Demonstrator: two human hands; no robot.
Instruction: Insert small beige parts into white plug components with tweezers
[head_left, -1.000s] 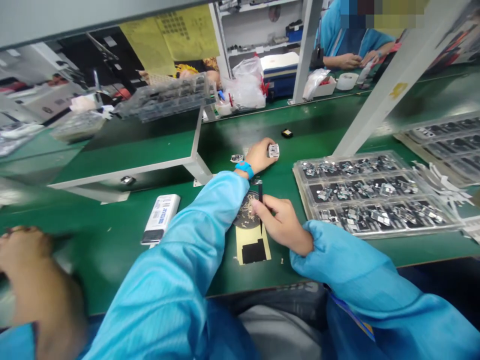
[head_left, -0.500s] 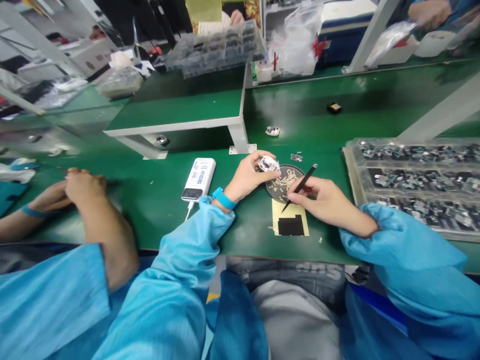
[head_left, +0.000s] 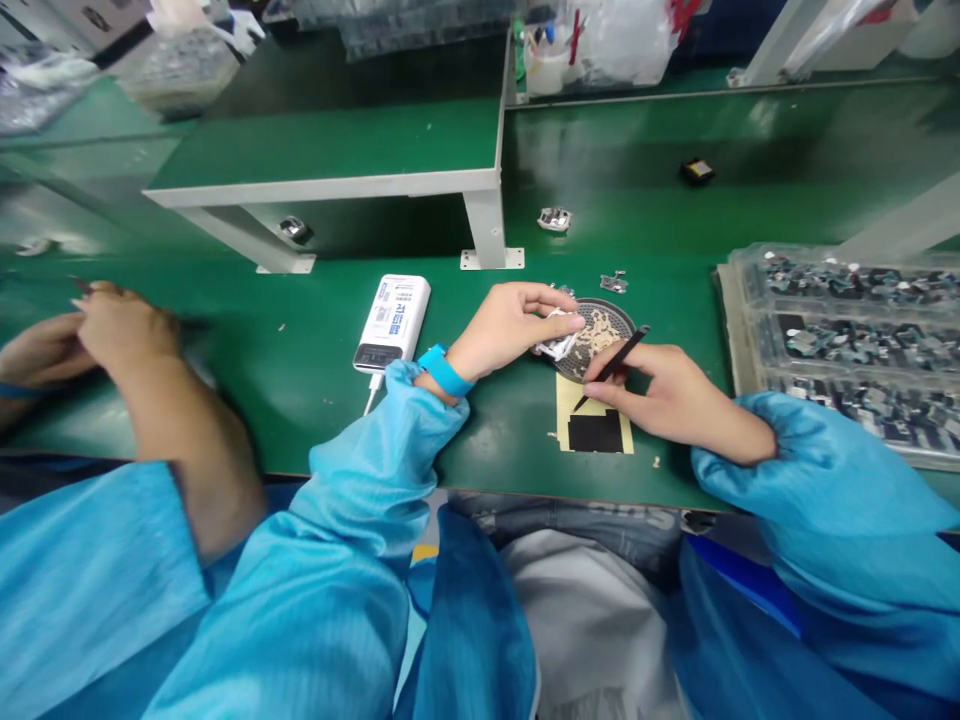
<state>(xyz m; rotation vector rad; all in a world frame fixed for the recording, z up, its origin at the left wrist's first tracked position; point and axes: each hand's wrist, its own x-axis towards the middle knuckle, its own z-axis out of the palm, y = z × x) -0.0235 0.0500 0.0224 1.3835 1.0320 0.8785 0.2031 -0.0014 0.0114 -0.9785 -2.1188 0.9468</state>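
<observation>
My left hand (head_left: 517,325) grips a small white part (head_left: 557,346) over the left edge of a round dark dish (head_left: 626,318). Small beige pieces (head_left: 598,335) lie in the dish. In my right hand (head_left: 664,390) are black tweezers (head_left: 616,366), their tip pointing down at a yellow sheet (head_left: 566,402) just in front of the dish. A black patch (head_left: 596,433) covers much of that sheet. One small metal part (head_left: 614,282) lies behind the dish, and a silver-white one (head_left: 554,219) lies farther back.
A white power bank (head_left: 392,322) with a cable stands left of my left hand. Behind it is a green raised shelf (head_left: 360,150). Clear trays of small parts (head_left: 862,340) are at the right. Another person's hands (head_left: 124,325) are at the far left.
The view has shifted, so the shelf and trays sit differently. My left hand has turned over, and the white part now hangs beneath its fingers. My right hand keeps the tweezers over the sheet.
</observation>
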